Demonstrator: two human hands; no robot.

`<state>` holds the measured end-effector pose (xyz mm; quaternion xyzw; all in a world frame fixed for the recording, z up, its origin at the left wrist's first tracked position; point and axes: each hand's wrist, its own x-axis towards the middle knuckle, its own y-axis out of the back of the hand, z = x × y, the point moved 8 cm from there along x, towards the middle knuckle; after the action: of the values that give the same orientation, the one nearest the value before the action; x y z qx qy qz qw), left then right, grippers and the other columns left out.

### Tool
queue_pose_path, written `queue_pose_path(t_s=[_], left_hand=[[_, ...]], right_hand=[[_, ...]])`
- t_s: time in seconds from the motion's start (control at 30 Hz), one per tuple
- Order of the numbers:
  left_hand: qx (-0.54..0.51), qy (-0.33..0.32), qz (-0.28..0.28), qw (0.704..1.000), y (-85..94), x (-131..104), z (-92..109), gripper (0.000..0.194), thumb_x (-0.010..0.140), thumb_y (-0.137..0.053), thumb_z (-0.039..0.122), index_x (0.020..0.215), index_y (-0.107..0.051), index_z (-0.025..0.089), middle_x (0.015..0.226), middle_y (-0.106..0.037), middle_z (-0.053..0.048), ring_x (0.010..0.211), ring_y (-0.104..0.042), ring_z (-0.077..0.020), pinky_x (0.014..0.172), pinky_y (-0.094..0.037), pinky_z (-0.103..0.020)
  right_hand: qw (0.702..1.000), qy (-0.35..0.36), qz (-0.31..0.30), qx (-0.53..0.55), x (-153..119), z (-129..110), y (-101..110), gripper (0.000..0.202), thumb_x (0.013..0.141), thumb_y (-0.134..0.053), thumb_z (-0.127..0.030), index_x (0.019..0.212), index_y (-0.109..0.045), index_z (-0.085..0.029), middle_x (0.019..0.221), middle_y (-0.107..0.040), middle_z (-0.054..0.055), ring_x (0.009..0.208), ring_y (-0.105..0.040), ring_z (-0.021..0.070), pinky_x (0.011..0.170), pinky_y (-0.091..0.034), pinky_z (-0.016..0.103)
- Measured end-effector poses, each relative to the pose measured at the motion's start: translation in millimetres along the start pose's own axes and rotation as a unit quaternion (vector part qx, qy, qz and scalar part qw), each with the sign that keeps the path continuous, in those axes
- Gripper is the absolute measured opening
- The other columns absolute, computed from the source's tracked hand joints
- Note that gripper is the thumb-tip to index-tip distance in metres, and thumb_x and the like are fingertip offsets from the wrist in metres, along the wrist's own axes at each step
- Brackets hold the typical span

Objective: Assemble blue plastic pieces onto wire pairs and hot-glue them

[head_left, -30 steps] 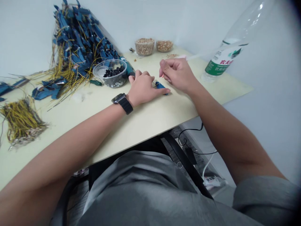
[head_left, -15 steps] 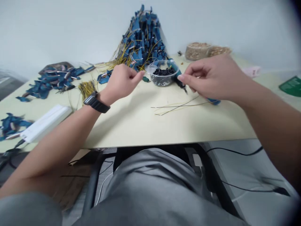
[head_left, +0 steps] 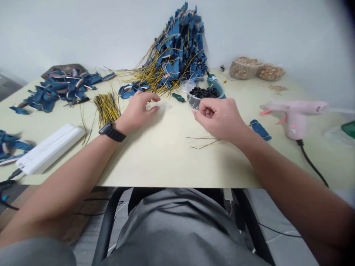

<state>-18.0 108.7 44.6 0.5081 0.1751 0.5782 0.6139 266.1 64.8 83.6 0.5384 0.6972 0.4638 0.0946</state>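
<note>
No word, brand or number can be read. On the handle of the pink glue gun [head_left: 298,111], a small pale label [head_left: 293,131] is borne just below a lit red mark [head_left: 293,126], but any print there is too small to be deciphered. On the clear bottle [head_left: 334,133], cut off by the right edge of the view, what appears to be a green label [head_left: 349,129] is carried, its lettering not legible. On the dark watch [head_left: 112,132], no figures can be made out.

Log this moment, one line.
left hand: open, near yellow wires | right hand: curled, contents unclear, near tub | blue piece: on table
</note>
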Motion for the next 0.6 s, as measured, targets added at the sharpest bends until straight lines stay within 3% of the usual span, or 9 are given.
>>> queue_pose_path(t_s=[0.2, 0.37, 0.47, 0.6], left_hand=[[0.013, 0.027, -0.026, 0.999, -7.4, -8.3, 2.6, 0.043, 0.115, -0.073, 0.061, 0.144, -0.091, 0.035, 0.159, -0.092, -0.014, 0.15, -0.072, -0.0496, 0.131, -0.044, -0.076], [0.003, 0.04, -0.064, 0.997, -13.8, -9.7, 4.4, 0.059, 0.112, -0.075, 0.071, 0.154, -0.091, 0.032, 0.158, -0.093, -0.018, 0.153, -0.069, -0.054, 0.124, -0.044, -0.076], [-0.005, 0.052, -0.079, 0.996, -17.4, -10.2, 3.5, 0.058, 0.112, -0.076, 0.069, 0.154, -0.091, 0.032, 0.156, -0.093, -0.018, 0.151, -0.068, -0.0536, 0.122, -0.044, -0.075], [0.0, 0.059, -0.078, 0.995, -19.2, -10.3, 2.0, 0.053, 0.113, -0.079, 0.064, 0.151, -0.092, 0.03, 0.154, -0.093, -0.019, 0.147, -0.068, -0.0516, 0.122, -0.045, -0.073]], right_hand=[[0.999, -0.014, -0.035, 0.019, -13.3, -6.3, -5.3, 0.05, 0.107, -0.084, -0.04, 0.075, -0.047, -0.03, 0.062, -0.052, 0.001, 0.062, -0.05, 0.0269, 0.068, -0.035, 0.046], [0.998, -0.006, -0.055, 0.041, -17.9, -8.8, -10.4, 0.048, 0.103, -0.081, -0.047, 0.075, -0.046, -0.031, 0.056, -0.047, 0.0, 0.052, -0.042, 0.026, 0.061, -0.033, 0.046], [0.999, -0.006, -0.026, 0.046, -22.9, -2.8, -8.6, 0.049, 0.1, -0.083, -0.051, 0.073, -0.047, -0.031, 0.053, -0.043, -0.001, 0.047, -0.039, 0.0253, 0.056, -0.03, 0.046], [0.999, -0.005, 0.022, 0.023, -32.3, 5.3, -5.8, 0.048, 0.109, -0.076, -0.055, 0.074, -0.053, -0.033, 0.053, -0.043, 0.0, 0.045, -0.035, 0.0255, 0.055, -0.028, 0.047]])
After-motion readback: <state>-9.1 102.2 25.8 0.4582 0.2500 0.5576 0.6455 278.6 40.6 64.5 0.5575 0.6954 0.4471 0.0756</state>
